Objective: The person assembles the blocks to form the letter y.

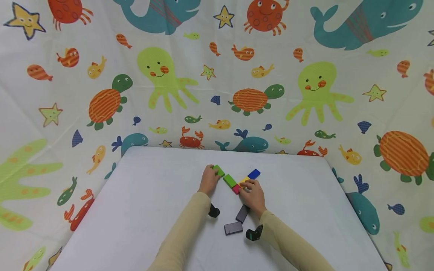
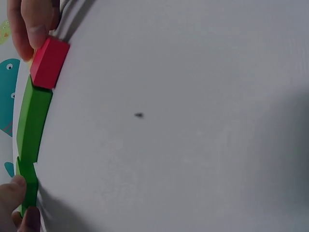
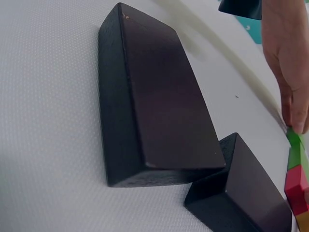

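- Head view: high, set back, facing forward and down over the white rectangular tabletop point(image 1: 152, 188);
- Left wrist view: nearer, angled down across the tabletop;
- Right wrist view: low, closest, facing two dark rectangular blocks point(image 3: 169, 96);
- Wrist views share a short red rectangular block point(image 2: 50, 63)

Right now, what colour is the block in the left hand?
Green block, best seen in left wrist view.

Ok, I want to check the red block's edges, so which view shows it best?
Left wrist: there the red block appears largest, two faces plain, with the right hand at one end. The head view shows it small, right by that hand; the right wrist view shows it smaller too, near the picture's right edge.
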`<state>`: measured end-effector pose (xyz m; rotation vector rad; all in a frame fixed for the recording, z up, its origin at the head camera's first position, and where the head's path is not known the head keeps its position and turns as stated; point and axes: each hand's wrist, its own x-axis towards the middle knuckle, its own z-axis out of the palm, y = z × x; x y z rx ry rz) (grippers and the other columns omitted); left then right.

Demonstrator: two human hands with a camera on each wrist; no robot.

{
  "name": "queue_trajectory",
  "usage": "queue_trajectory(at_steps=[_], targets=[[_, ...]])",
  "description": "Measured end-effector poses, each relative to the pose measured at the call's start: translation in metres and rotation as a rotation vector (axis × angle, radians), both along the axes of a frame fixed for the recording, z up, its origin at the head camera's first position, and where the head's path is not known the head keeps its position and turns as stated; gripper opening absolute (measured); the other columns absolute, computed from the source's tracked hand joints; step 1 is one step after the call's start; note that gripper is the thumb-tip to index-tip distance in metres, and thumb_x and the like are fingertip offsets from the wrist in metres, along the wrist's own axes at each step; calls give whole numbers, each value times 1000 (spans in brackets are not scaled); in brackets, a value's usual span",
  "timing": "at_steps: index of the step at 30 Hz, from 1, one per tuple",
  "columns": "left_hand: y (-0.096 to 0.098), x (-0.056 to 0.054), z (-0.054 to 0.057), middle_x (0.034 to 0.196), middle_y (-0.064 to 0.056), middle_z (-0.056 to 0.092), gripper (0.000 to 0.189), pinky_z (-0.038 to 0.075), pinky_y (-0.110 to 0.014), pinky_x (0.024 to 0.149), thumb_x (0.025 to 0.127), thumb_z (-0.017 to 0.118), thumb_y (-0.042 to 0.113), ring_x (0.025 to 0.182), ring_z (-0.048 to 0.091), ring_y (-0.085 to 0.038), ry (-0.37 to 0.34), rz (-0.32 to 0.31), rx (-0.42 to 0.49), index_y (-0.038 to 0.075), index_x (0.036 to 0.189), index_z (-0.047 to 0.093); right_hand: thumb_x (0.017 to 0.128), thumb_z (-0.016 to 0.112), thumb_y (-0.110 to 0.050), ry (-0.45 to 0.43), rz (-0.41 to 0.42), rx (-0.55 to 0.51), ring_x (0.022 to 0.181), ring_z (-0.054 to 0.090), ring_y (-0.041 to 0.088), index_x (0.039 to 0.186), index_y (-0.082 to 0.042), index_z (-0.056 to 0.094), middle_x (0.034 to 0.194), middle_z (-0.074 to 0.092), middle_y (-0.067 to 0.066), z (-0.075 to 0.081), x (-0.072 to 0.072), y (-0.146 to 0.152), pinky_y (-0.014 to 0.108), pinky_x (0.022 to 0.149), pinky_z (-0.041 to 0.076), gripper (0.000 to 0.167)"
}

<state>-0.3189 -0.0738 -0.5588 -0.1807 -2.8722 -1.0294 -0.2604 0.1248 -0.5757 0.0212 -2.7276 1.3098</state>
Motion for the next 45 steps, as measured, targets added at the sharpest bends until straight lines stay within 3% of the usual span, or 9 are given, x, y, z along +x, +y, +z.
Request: queue_trajectory(at_steps=[11,45], targets=[[11,1,2,133,-27,50,31,41,-44,104,90,69,5,124,50,-37,-8,27,16,-9,117,66,84,76,-21,10,3,-6,104,59,29,105,-6,75,119,57,12,0,0,-1,46,87,48,25],[14,3,0,131,-29,52,26,42,-42,103,91,67,4,123,51,-37,44,-10,-40,-7,114,69,85,75,-21,-12,-1,-8,106,59,28,106,-7,75,121,57,11,4,1,-1,45,90,47,25]])
